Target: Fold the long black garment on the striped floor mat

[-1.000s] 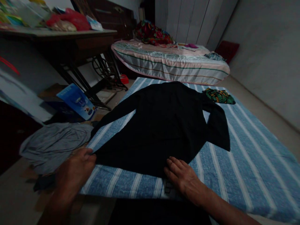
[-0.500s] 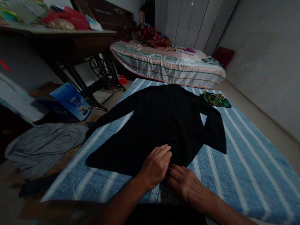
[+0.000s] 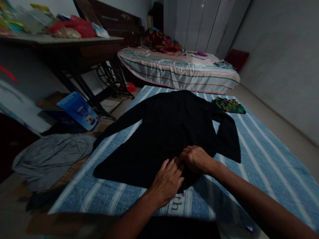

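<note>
A long-sleeved black cloth garment (image 3: pixel 161 122) lies spread across the middle of the frame, directly under and ahead of both hands, its long axis running from the neck end at upper centre down to the lower edge nearest the person. Both hands touch that lower part, right of its middle: the left hand (image 3: pixel 168 181) rests with fingers extended and slightly parted, while the right hand (image 3: pixel 195 159), a little farther up and nearer the garment's right side, is curled; whether it pinches cloth cannot be told, its fingertips being hidden. The hands meet and cover part of the lower edge. One sleeve stretches toward the left of the frame; the other bends at the right. Beneath is a blue-and-white striped fabric cover (image 3: pixel 264 166). A green, black and yellow patterned cloth bundle (image 3: pixel 229 105) lies beside the garment's upper right, and a crumpled grey cloth (image 3: pixel 52 159) sits at lower left, well apart from the hands.
</note>
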Tool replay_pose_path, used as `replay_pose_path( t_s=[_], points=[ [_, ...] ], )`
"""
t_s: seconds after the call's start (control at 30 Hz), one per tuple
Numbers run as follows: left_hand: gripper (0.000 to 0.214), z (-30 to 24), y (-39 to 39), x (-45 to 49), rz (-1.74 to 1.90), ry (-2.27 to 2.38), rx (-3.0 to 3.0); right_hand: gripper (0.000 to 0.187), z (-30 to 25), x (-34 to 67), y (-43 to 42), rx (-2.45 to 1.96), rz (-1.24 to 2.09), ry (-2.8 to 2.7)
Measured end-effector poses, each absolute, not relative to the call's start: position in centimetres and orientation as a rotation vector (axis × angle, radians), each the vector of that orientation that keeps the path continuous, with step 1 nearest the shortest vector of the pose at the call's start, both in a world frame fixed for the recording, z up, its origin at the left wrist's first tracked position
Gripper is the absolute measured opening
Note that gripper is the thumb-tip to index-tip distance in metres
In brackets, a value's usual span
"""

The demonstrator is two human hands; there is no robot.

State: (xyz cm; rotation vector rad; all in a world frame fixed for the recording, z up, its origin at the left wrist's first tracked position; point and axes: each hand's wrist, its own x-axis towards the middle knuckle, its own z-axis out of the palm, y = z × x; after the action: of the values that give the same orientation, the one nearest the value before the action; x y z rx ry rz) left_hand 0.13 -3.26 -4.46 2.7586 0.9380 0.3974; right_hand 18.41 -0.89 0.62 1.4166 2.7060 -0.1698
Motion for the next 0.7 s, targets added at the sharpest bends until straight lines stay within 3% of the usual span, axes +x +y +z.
replay_pose_path(
  t_s=[0.3, 0.53, 0.7],
  points=[
    [0.036, -4.6, -3.3, -0.1, 0.403, 0.946, 2.755, 0.023, 1.0, 19.3, -0.2, 1.263, -0.182, 2.583],
    [0.037, -4.8, -3.3, -0.1, 0.411, 0.94, 2.76, 0.034, 2.6, 19.2, -1.7, 1.267, -0.206, 2.365],
    [0.037, -4.6, -3.4, -0.1, 0.401, 0.942, 2.742, 0.03, 3.5, 18.4, -5.2, 1.387, -0.297, 2.131]
  ],
)
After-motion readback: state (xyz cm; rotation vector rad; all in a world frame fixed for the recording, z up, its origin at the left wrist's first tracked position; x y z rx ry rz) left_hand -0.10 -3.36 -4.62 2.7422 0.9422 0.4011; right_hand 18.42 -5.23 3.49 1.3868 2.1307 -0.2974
